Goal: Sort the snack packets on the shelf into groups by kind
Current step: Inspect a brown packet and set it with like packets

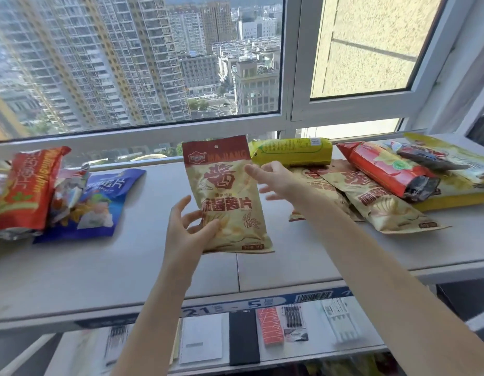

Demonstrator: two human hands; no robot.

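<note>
I hold a beige chip packet with red lettering upright above the middle of the grey shelf. My left hand grips its lower left edge. My right hand touches its upper right side with the fingers spread. Two matching beige packets lie flat at the right, partly under a red packet. A yellow-green packet lies behind my right hand. At the left lie a blue packet and a red-orange packet.
More packets, among them a yellow one, pile up at the far right corner. A window frame runs right behind the shelf. A lower shelf holds stationery, pens and notebooks.
</note>
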